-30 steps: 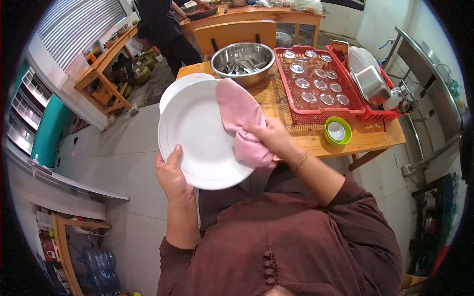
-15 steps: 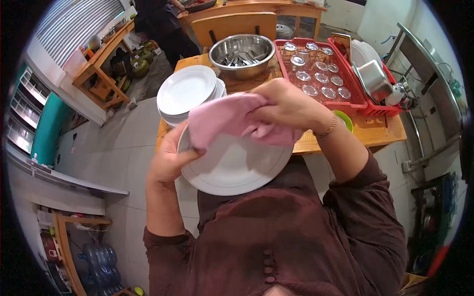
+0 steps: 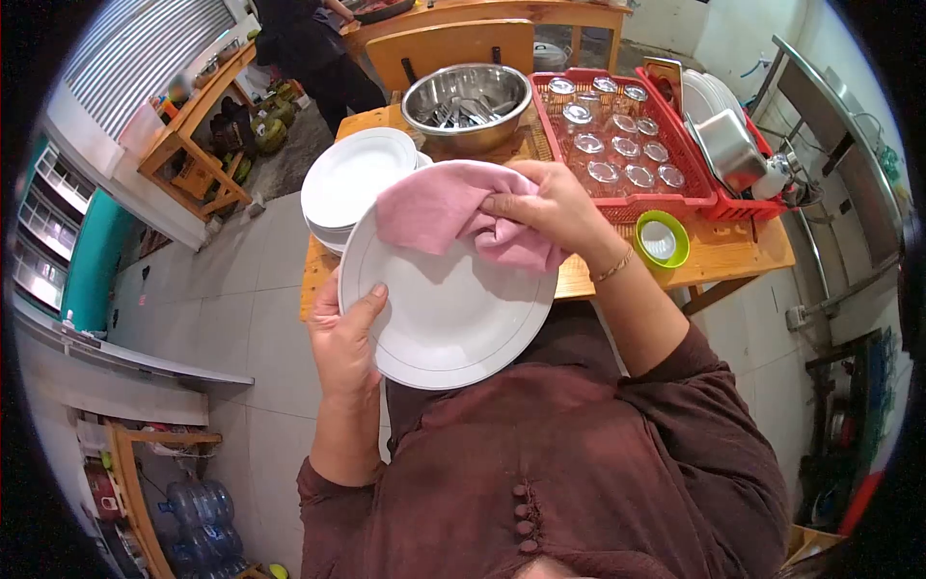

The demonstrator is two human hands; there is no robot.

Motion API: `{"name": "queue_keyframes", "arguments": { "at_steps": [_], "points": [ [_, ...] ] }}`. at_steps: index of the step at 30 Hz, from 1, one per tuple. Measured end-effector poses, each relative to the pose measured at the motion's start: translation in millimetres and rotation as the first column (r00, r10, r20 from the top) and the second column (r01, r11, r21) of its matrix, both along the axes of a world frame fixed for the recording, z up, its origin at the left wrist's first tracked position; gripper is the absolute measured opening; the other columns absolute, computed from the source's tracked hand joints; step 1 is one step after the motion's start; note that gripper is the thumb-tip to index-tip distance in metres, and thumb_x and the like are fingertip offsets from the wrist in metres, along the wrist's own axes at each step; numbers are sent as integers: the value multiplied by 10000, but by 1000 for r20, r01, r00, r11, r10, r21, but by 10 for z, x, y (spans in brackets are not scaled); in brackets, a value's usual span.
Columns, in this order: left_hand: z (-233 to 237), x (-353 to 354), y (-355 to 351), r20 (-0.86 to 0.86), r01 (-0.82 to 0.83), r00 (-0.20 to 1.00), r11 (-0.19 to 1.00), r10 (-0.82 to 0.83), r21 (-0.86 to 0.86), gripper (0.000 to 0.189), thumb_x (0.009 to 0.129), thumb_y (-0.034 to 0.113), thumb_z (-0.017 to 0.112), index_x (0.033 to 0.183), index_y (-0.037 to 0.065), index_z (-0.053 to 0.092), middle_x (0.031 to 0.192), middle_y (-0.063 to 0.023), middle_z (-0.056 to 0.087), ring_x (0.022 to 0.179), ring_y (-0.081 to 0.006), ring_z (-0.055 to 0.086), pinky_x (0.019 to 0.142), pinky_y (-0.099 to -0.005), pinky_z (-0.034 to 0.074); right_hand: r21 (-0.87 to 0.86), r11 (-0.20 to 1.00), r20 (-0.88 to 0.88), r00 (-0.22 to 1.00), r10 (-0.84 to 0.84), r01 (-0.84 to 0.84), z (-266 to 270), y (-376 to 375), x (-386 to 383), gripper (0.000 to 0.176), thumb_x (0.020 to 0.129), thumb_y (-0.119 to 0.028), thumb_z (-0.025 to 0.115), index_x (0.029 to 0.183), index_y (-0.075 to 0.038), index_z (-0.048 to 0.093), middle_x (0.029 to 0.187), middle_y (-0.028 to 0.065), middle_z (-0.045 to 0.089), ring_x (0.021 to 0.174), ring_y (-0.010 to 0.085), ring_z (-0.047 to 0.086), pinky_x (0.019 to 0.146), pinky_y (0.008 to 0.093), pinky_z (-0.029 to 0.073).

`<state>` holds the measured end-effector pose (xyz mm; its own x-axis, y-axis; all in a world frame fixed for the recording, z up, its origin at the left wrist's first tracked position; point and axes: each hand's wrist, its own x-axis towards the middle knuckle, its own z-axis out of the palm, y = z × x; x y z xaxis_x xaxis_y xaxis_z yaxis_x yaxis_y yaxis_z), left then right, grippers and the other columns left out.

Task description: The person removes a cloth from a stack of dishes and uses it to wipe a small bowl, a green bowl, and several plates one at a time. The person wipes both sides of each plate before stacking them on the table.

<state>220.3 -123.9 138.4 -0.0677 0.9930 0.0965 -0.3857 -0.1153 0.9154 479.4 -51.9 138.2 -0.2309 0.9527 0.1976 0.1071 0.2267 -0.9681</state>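
At nine o'clock, the left hand (image 3: 347, 338) pinches the plate (image 3: 453, 318) by its rim. The right hand (image 3: 545, 207) clutches the cloth (image 3: 434, 203) at twelve; hard pressing there could tip the plate loose.

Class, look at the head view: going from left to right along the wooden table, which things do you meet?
stack of white plates → steel bowl holding cutlery → red crate of upturned glasses → red rack with white plates and a metal container

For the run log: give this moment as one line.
left hand: holds plate rim | right hand: presses cloth on plate | plate stack behind
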Motion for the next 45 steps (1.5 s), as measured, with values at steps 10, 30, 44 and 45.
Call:
{"name": "queue_keyframes", "arguments": {
  "at_steps": [10,30,44,45],
  "points": [
    [-33,-151,204,108,-212,971,977,212,-18,402,811,-82,572,1210,-75,529,1077,-185,649,913,-255,673,823,-371,563,-445,895,-125,991,-37,-23,-525,-538,-168,293,917,-225,664,1096,2,619,962,37,670,816,74,623,721,232,517],
    [-31,-538,371,-206,316,915,934,-347,-167,411,845,29,626,1242,-34,540,1092,-139,662,939,-219,670,845,-354,548,-121,984,223,962,154,-130,256,-233,-47,321,853,-261,709,960,43,703,818,78,694,725,115,623,680,290,510],
    [-501,-110,322,71,181,983,912,-167,-367,340,938,114,563,1237,-41,521,1081,-146,659,902,-234,674,783,-379,570,750,632,78,921,-381,197,1848,101,125,242,937,-212,610,978,23,648,806,54,646,709,104,612,615,240,509],
    [-554,-66,326,138,251,967,896,-215,-365,335,940,122,565,1233,-35,527,1068,-144,660,885,-228,674,775,-372,570,781,569,-19,921,-390,257,1977,134,66,239,946,-199,599,963,36,642,789,66,645,683,114,623,573,229,519]
  ]
}}
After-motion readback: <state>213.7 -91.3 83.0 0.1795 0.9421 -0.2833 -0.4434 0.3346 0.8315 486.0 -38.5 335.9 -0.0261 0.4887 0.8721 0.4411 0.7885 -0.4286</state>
